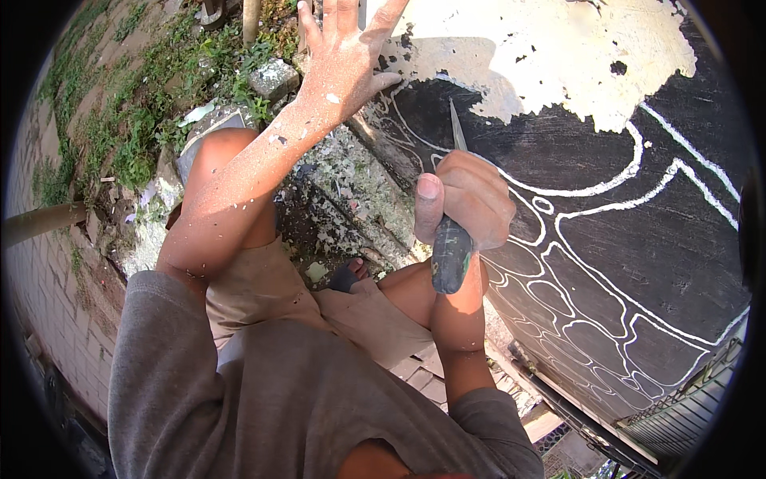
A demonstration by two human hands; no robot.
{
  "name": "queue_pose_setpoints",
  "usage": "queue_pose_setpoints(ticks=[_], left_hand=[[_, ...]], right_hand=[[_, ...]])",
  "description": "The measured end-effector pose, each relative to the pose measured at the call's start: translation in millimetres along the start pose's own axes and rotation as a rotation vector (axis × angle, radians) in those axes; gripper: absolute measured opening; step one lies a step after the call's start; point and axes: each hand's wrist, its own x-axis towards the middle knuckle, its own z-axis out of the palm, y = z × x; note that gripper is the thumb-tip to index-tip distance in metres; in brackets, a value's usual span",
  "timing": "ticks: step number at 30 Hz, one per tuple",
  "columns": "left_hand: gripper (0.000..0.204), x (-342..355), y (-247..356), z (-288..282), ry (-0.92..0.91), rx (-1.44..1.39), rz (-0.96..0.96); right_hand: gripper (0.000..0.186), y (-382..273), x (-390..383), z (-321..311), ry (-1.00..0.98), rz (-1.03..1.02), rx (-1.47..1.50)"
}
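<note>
My right hand (472, 195) is closed around the thick dark handle of a scraper (451, 259). Its thin metal blade, seen nearly edge-on, points up at the black-painted wall (678, 255) with white curved outlines. Whether the tip touches the paint I cannot tell. Above it, a pale bare patch (590, 48) with ragged edges shows where the black coat is off. My left hand (339, 68) is spread open with nothing in it, beside the left edge of that patch; its fingertips run out of view. Paint flecks cling to my left forearm.
Paint chips (351, 180) litter the ground at the wall's foot, around my legs. A stone (274, 78) and weeds (136, 152) lie to the left, with brick paving (60, 279) beyond. Lower right, a metal grille (694, 391) stands against the wall's end.
</note>
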Motion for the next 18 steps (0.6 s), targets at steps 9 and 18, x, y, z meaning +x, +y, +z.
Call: queue_pose_setpoints(ticks=[9,18], left_hand=[[0.107,0,0,1,0.074,-0.012,0.046],[0.107,-2,2,-1,0.217,-0.068,0.068]], right_hand=[[0.037,10,-1,7,0.020,0.068,-0.027],[0.034,4,-1,-8,-0.029,0.054,0.033]])
